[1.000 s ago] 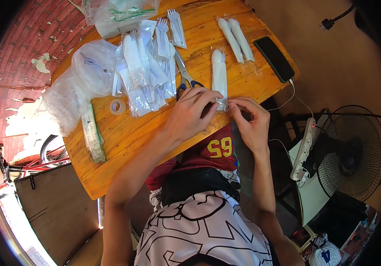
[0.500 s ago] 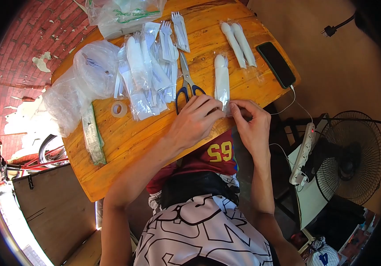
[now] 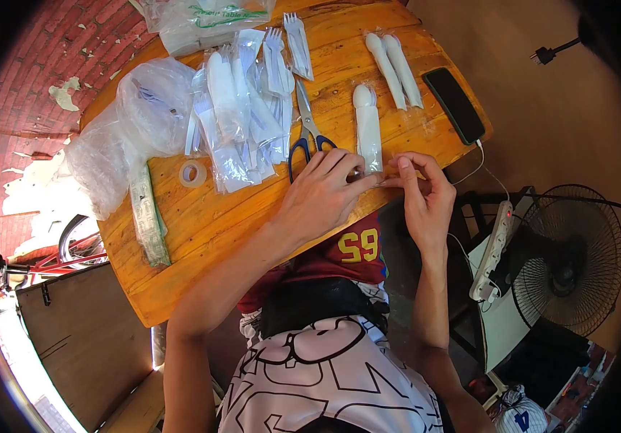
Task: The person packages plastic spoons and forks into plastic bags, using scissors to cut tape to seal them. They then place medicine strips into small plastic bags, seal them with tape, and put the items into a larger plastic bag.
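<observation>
Cutlery (image 3: 364, 96), white, in a slim clear-plastic sleeve (image 3: 370, 153) just beyond the fingers.
Left hand (image 3: 325, 187) pinches its near end; right hand's (image 3: 427, 198) grip, I can't tell. Best keep that edge flat.

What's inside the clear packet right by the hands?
In the packet: at least one spoon, round end showing, and a white strip. Whatever the strip covers can't be seen.

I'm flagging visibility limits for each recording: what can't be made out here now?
All in the head view:
Wrapped spoon packet: lower end, partly covered by the left hand's fingers.
Printed plastic bag: far end, cut off by the top edge.
Crumpled clear bag: full contents, obscured by its folds.
Green-edged packet: any lettering, too small.
</observation>
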### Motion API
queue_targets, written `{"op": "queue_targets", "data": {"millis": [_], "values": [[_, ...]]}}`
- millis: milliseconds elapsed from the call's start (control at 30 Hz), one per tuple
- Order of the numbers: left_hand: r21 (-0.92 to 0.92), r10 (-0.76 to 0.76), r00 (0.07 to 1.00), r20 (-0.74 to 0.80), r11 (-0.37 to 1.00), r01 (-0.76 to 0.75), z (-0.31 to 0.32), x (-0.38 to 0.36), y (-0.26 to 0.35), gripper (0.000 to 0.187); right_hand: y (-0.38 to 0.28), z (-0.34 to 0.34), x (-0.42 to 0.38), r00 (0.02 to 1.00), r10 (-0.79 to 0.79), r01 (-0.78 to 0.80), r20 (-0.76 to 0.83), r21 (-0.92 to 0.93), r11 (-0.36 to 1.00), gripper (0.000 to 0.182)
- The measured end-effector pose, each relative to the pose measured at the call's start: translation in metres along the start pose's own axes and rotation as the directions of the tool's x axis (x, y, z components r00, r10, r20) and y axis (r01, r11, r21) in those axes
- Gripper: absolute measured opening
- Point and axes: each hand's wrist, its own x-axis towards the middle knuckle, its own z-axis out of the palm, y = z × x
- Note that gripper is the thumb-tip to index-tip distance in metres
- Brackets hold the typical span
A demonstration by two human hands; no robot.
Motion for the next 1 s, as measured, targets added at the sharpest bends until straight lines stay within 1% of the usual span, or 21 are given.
{"op": "queue_targets", "data": {"millis": [100, 200, 300, 400, 500, 800, 1000], "values": [[0.037, 0.013, 1.000, 0.005, 0.999, -0.013, 0.000, -0.001, 0.000, 0.035, -0.014, 0.002, 0.004, 0.996, -0.084, 0.082, 0.005, -0.268, 0.960, 0.015], [0.052, 0.021, 1.000, 0.001, 0.998, -0.021, 0.001, -0.001, -0.001, 0.033, -0.017, 0.004, 0.014, 0.939, -0.327, 0.337, 0.102, -0.448, 0.828, 0.012], [0.044, 0.013, 1.000, -0.010, 0.999, -0.013, 0.002, -0.002, -0.001, 0.032, -0.002, 0.001, 0.024, 0.855, -0.459, 0.514, 0.242, -0.526, 0.678, 0.017], [0.036, 0.010, 1.000, -0.016, 0.999, -0.010, 0.003, -0.002, -0.002, 0.029, 0.000, -0.002, 0.030, 0.760, -0.523, 0.646, 0.386, -0.542, 0.538, 0.020], [0.031, 0.014, 1.000, -0.017, 0.999, -0.014, 0.005, -0.002, -0.004, 0.027, -0.002, -0.003, 0.030, 0.754, -0.495, 0.654, 0.431, -0.555, 0.514, 0.019], [0.045, 0.009, 1.000, -0.006, 0.999, -0.009, 0.004, -0.002, -0.002, 0.022, -0.013, -0.008, 0.029, 0.773, -0.416, 0.634, 0.479, -0.557, 0.536, 0.023], [0.056, 0.009, 1.000, -0.001, 0.998, -0.009, 0.003, -0.002, -0.002, 0.022, -0.025, -0.013, 0.033, 0.788, -0.292, 0.592, 0.542, -0.537, 0.600, 0.027]]}}
